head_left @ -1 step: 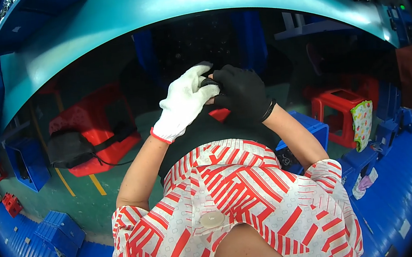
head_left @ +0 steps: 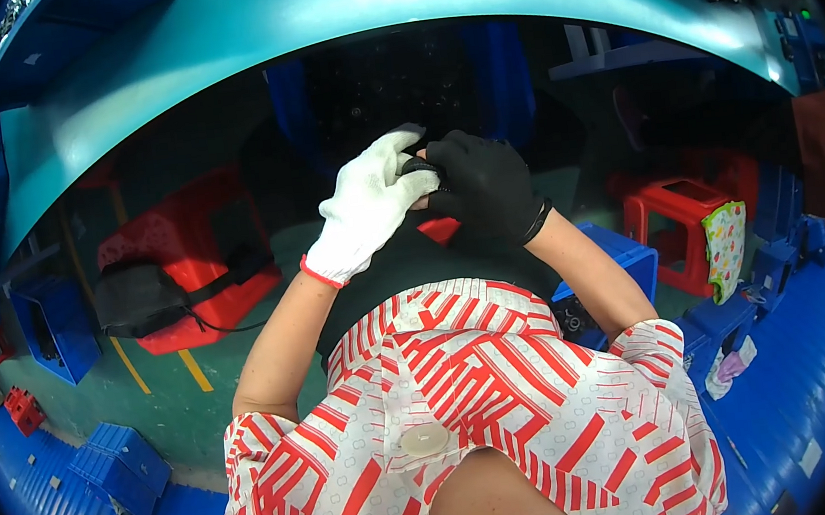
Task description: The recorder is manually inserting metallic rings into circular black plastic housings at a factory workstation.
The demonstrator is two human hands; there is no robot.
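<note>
My left hand [head_left: 365, 205], in a white knit glove with a red cuff edge, is closed with its fingers bent toward my right hand. My right hand [head_left: 486, 187] wears a black glove that leaves some fingertips bare, and its fingers are curled in. Both meet in front of my waist around a small black curved part [head_left: 417, 164], pinched between them. Most of this part is covered by the fingers, so its full shape cannot be made out. The hands are just short of the teal table edge, above my dark lap.
A teal tabletop [head_left: 325, 0] curves across the far side. Beneath it stands a dark-filled blue bin [head_left: 499, 77]. To the left is a red stool [head_left: 174, 328] with a black bag [head_left: 140, 298]; to the right, a blue crate [head_left: 623, 253] and a red stool [head_left: 656, 232] with a patterned cloth [head_left: 726, 250].
</note>
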